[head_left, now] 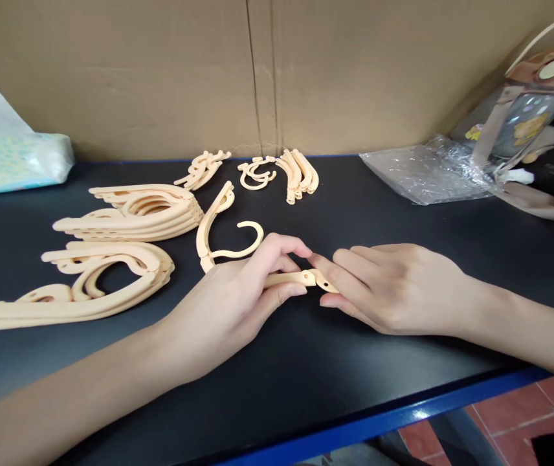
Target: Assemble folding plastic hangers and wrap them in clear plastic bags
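As the curved hanger arm (202, 236) at left runs lengthwise away from the viewer, its far tip leaning right, the hook (260, 234) beside it curls round until its end points left, and the slim bar (302, 277) lies nearly crosswise, pointing right to a small holed end piece (324, 283). The left hand (231, 294), hiding how these parts meet, pinches the bar between thumb and fingers, with arm and hook just beyond; the right hand (398, 288) pinches the end piece, so the bar's tip sits between both hands. Across the black tabletop (354, 220) come a soft patterned pack (19, 158), two stacks of folded hangers (126, 226), loose beige pieces (294, 175) near the brown panel (160, 84), a clear plastic bag (413, 171) and a bottle (520, 120). Red floor tiles (524, 414) show beyond the blue edge (384, 424).
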{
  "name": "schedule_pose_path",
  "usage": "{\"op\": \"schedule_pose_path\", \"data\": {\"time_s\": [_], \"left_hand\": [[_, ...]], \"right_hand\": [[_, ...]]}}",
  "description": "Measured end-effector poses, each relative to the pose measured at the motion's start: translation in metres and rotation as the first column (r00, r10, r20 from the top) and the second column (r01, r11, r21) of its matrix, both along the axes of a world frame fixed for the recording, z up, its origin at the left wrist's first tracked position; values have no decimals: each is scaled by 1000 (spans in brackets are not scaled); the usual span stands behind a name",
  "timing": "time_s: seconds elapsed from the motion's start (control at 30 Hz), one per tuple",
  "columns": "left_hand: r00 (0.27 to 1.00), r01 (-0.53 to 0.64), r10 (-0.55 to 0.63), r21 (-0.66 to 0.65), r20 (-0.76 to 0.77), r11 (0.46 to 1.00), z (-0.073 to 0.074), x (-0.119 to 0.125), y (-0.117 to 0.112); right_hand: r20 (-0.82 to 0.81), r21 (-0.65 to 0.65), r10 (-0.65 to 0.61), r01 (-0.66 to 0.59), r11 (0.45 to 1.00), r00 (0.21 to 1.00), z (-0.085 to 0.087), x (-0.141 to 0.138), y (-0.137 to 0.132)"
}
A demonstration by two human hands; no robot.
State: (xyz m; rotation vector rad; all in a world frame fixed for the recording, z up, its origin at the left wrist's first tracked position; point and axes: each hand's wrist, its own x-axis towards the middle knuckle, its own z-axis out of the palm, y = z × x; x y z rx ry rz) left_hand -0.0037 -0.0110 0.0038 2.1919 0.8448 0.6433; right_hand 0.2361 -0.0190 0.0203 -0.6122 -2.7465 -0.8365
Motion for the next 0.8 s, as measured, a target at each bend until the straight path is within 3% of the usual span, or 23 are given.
{"op": "schedule_pose_path", "data": {"time_s": [0.53, 0.8], "left_hand": [[999, 22, -22, 13, -25, 1000, 1, 0, -1], [993, -11, 23, 111, -113, 994, 0, 0, -1]], "right_hand": [[34, 111, 17, -21, 994, 999, -3, -1, -2], [14, 17, -5, 5, 1000, 1000, -4, -1, -2]]}}
